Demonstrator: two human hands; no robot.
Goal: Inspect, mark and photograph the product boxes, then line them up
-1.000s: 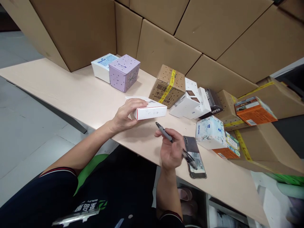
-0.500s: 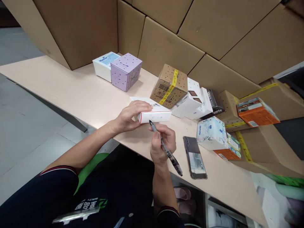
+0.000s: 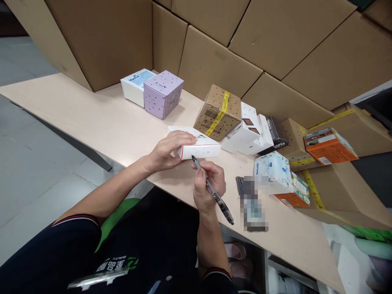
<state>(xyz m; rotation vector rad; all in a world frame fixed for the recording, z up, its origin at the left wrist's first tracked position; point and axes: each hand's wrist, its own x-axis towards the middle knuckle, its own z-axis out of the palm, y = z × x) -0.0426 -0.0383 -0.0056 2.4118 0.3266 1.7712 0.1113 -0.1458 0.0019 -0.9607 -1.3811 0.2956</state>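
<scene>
Right hand (image 3: pixel 208 185) grips pen (image 3: pixel 212 191) (tip toward box (image 3: pixel 196 146)); left hand (image 3: pixel 167 151) clasps box.

There is a single view, from a camera worn on the person's head. It looks forward and steeply down over the dark-clothed lap and both forearms onto the pale wooden table (image 3: pixel 92 122), whose near edge runs slantwise from upper left to lower right. It sits close: the hands fill the middle of the frame. Beyond the table, a wall of large brown cardboard cartons (image 3: pixel 214 61) closes off the top.
</scene>
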